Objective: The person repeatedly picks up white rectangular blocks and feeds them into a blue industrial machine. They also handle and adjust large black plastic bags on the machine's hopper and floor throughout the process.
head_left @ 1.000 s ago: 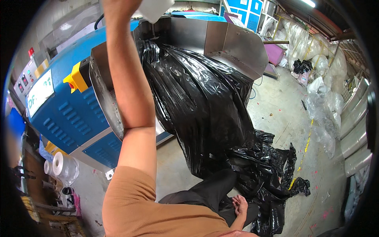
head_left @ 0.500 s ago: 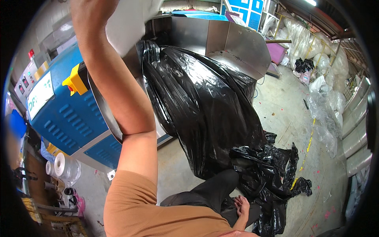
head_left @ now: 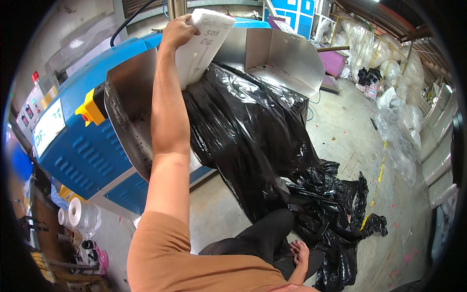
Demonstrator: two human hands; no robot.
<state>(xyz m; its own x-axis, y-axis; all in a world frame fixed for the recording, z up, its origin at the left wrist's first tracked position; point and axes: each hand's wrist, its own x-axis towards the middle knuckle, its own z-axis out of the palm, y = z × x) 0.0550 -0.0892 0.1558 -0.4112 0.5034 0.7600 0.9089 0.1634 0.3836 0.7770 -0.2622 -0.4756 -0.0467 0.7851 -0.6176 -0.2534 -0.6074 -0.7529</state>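
My left hand point(head_left: 177, 31) is raised at arm's length and grips a white foam block point(head_left: 202, 46) with handwriting on its face. The block hangs tilted over the steel hopper point(head_left: 282, 53) of a blue machine point(head_left: 73, 151), its lower end close to a black plastic sheet point(head_left: 253, 131) that drapes out of the hopper and down to the floor. My right hand point(head_left: 297, 253) rests low on my black trouser leg, fingers loosely apart and holding nothing, right beside the crumpled end of the sheet.
A yellow knob point(head_left: 88, 109) sticks out of the machine's side. Rolls of clear film point(head_left: 80, 214) stand on the floor at lower left. Clear plastic bags point(head_left: 404, 117) pile along the right wall, and a pink box point(head_left: 333, 63) sits behind the hopper.
My left hand and the white block have come down from the top edge into full view over the hopper. My right hand has stayed on my leg.
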